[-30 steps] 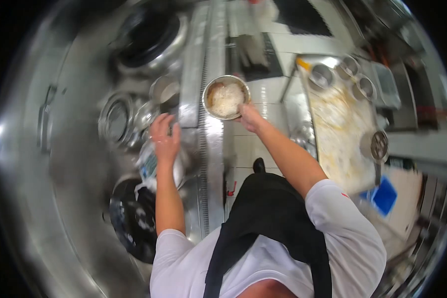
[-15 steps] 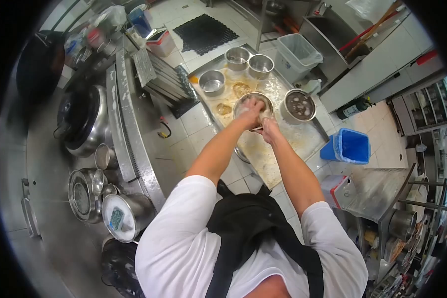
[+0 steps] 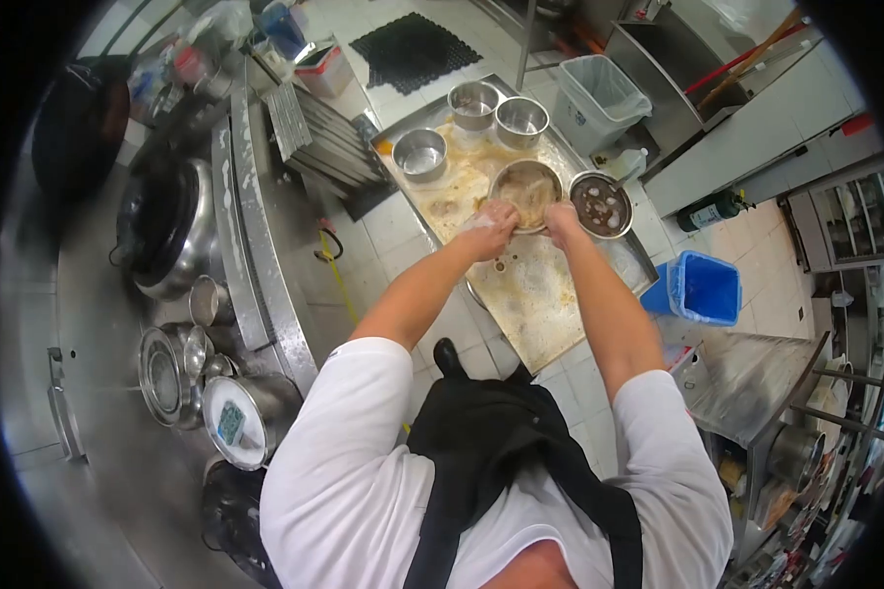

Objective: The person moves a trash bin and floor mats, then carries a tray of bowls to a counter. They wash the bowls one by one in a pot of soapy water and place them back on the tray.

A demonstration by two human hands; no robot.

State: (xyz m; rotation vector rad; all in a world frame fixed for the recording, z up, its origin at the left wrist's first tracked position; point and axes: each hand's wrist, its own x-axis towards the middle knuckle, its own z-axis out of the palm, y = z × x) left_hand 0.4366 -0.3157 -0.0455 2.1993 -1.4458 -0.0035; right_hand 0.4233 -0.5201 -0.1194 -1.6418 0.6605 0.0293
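Observation:
Both hands are at the near rim of a round steel pan point(image 3: 526, 169), whose inside looks wet and murky. My left hand point(image 3: 491, 228) has its fingers closed on the near left edge. My right hand point(image 3: 562, 224) grips the near right edge. Just right of the pan stands a steel pot point(image 3: 601, 204) of dark brown liquid with patches of foam. Three more round steel pans, a left one point(image 3: 419, 155), a back one point(image 3: 473, 105) and a right one point(image 3: 521, 122), sit farther back on the steel table point(image 3: 545, 314), which is smeared with brownish suds.
A blue bin point(image 3: 705, 288) stands right of the table, and a clear lined bin point(image 3: 599, 98) behind it. On the left, a steel counter point(image 3: 256, 236) borders the table. A soapy pot with a green scrubbing pad point(image 3: 230, 424) is at lower left. A black mat point(image 3: 415, 53) lies beyond.
My left hand has come out of the pan's inside to its near left rim. The pan has shifted slightly right and back. My right hand has moved right and stays on the rim.

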